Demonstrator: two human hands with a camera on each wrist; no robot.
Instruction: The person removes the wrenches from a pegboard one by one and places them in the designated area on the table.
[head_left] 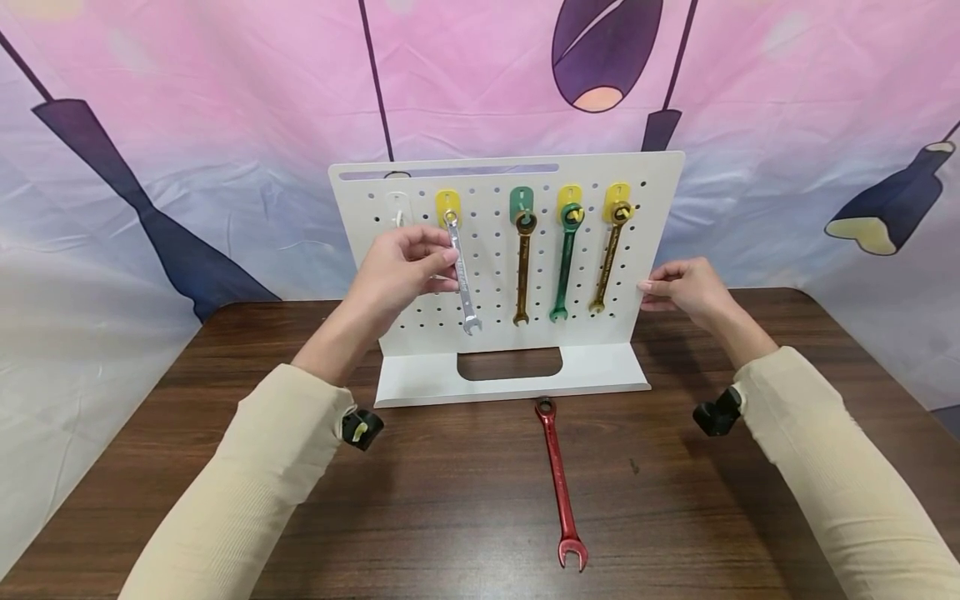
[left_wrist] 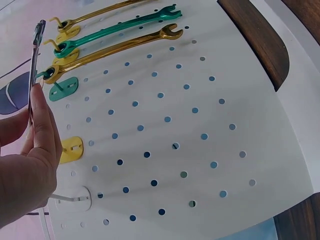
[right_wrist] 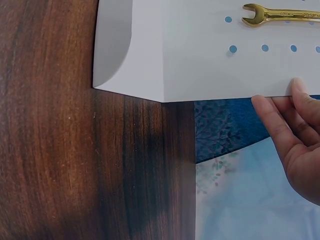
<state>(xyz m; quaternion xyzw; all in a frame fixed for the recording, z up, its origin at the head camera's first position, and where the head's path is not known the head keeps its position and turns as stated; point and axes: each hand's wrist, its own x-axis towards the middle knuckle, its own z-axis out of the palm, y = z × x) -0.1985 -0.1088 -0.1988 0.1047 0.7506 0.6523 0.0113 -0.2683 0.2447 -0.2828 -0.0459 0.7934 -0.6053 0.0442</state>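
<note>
My left hand (head_left: 408,267) pinches a silver combination wrench (head_left: 462,279) between thumb and fingers, its ring end up in front of a yellow hook (head_left: 447,200). In the left wrist view the wrench (left_wrist: 35,70) shows edge-on, off the board face; whether its ring is on the hook I cannot tell. At the right edge of the white pegboard (head_left: 487,308), my right hand (head_left: 686,292) grips the rim, thumb in front. A brown-gold wrench (head_left: 522,275), a green wrench (head_left: 566,267) and another gold wrench (head_left: 609,262) hang from hooks on the board.
A red combination wrench (head_left: 558,483) lies on the dark wooden table (head_left: 450,500) before the pegboard's base. At the board's upper left is a white hook (head_left: 398,207). A patterned cloth (head_left: 247,150) hangs behind the table.
</note>
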